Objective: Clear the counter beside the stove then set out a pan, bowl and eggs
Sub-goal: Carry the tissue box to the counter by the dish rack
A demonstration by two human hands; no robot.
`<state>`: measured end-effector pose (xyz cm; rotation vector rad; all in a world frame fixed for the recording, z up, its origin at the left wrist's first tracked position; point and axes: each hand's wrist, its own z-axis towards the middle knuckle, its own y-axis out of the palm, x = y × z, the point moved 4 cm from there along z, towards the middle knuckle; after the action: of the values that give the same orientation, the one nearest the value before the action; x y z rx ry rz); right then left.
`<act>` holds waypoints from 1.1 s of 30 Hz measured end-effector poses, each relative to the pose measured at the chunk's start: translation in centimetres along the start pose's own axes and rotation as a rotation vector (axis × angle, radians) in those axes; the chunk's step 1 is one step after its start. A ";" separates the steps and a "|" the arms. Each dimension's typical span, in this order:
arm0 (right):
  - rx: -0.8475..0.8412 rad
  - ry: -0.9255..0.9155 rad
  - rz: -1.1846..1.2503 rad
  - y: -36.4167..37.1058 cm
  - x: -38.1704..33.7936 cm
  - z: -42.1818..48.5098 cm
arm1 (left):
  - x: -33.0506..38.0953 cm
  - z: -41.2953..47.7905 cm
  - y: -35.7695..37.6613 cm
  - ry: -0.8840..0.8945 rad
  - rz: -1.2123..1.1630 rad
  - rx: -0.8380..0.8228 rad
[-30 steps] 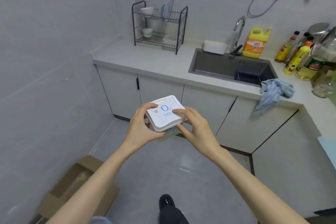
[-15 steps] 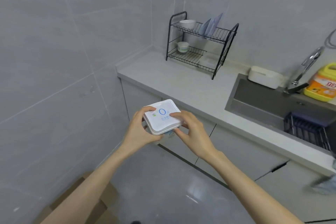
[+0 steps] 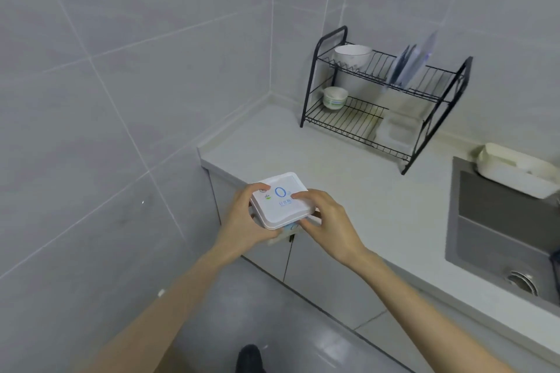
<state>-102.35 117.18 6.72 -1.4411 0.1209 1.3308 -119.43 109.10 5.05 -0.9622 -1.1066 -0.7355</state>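
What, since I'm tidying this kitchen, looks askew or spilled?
Nothing stands out: no spill or damage shows. The dish rack stands upright on the counter; the left hand and right hand grip the white box.

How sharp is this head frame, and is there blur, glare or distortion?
Head view: white box, left hand and right hand fairly sharp; plates in the dish rack smeared by motion blur; wall tile lines splay under the wide lens; faint floor glare.
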 end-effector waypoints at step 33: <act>-0.377 -0.065 0.090 16.1 10.8 35.7 | -16.1 25.5 -7.0 -0.398 -0.045 0.546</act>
<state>-131.99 143.38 -2.34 -1.7193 -0.1160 1.5297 -140.33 129.73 -4.76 -0.6235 -1.5775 -0.2456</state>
